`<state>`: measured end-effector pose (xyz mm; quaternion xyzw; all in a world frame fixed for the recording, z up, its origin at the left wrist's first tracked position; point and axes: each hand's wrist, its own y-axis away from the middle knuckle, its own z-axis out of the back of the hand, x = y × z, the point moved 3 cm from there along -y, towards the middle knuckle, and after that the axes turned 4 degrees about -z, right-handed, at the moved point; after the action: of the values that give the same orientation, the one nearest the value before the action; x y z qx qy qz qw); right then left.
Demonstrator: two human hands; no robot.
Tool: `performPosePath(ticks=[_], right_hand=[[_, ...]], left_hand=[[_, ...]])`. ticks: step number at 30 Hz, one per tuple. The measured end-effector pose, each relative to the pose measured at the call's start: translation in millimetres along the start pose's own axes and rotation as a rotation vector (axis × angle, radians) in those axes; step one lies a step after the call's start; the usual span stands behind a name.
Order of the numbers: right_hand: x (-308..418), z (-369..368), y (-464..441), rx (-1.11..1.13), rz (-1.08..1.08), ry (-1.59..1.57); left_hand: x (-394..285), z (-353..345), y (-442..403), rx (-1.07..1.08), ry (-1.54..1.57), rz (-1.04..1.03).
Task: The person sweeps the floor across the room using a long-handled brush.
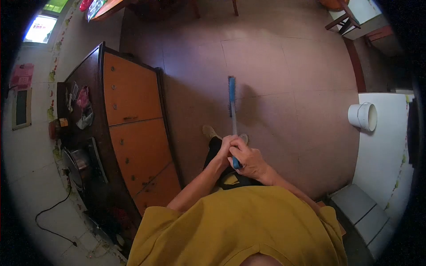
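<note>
A broom (232, 91) with a long, narrow blue head and dark bristles extends in front of me over the tiled floor. Its pale handle runs back toward my body. My left hand (227, 147) is closed round the handle, and my right hand (250, 160) grips it close beside the left. The blue end of the handle pokes out below my fingers. My hands hide the part of the handle between them.
To the left stands a dark cabinet (140, 93) with orange doors and a pot (80, 164) on top. A white bucket (355, 116) is by the right wall. Wooden furniture legs (235, 8) show at the far edge of the tiled floor (306, 128).
</note>
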<state>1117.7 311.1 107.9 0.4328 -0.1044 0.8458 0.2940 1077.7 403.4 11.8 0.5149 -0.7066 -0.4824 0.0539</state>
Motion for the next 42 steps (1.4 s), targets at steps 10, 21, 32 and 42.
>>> performPosePath(ticks=[10, 21, 32, 42], right_hand=[[-40, -29, 12, 0.024, -0.070, -0.138], [-44, 2, 24, -0.092, -0.272, 0.118], [0, 11, 9, -0.020, 0.097, 0.094], [-61, -34, -12, 0.061, -0.114, -0.100]], left_hand=[[19, 40, -31, -0.134, -0.191, 0.191], [66, -14, -91, 0.491, -0.443, 0.136], [1, -26, 27, 0.109, -0.402, -0.465], [1, 37, -59, -0.106, -0.271, 0.036]])
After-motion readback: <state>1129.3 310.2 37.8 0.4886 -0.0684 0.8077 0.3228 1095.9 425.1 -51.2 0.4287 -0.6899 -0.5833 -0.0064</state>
